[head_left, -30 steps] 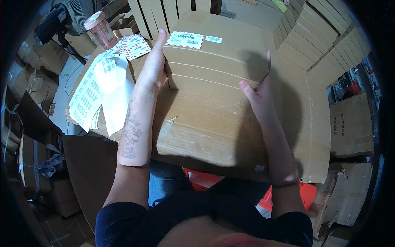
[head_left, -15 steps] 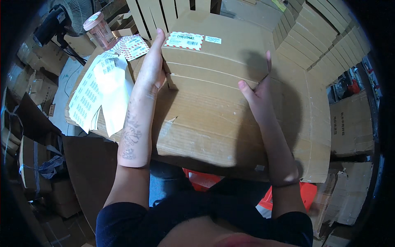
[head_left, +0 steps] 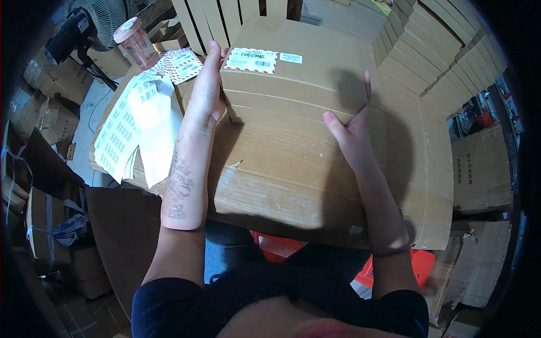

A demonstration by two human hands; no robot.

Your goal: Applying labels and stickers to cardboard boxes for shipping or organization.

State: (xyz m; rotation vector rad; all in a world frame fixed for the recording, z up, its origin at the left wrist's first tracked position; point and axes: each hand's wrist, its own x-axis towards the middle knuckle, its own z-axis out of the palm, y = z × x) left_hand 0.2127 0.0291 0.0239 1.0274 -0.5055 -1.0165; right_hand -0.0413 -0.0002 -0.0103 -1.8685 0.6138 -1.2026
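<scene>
A brown cardboard box [head_left: 318, 59] lies between my two hands on the cardboard-covered table [head_left: 282, 169]. On its upper face, near the left end, are a label with a red-striped border [head_left: 251, 60] and a small white label [head_left: 291, 58]. My left hand [head_left: 209, 84] lies along the box's left end, thumb pointing up, most fingers hidden behind the forearm side. At the right end my right hand [head_left: 356, 130] grips the near corner, its thumb against the front face and its other fingers around the side, partly in shadow.
Left on the table are printed label sheets [head_left: 121, 127], red-dotted labels [head_left: 179, 65] and a pink-lidded jar [head_left: 135, 42]. Behind them stands a black fan [head_left: 93, 31]. Stacked cartons [head_left: 434, 48] line the back right, with another carton [head_left: 482, 169] below. Red plastic [head_left: 276, 247] shows under the table.
The box's labelled face has shifted slightly toward me and a little left. My right thumb has moved slightly left with it. The forearms have barely moved.
</scene>
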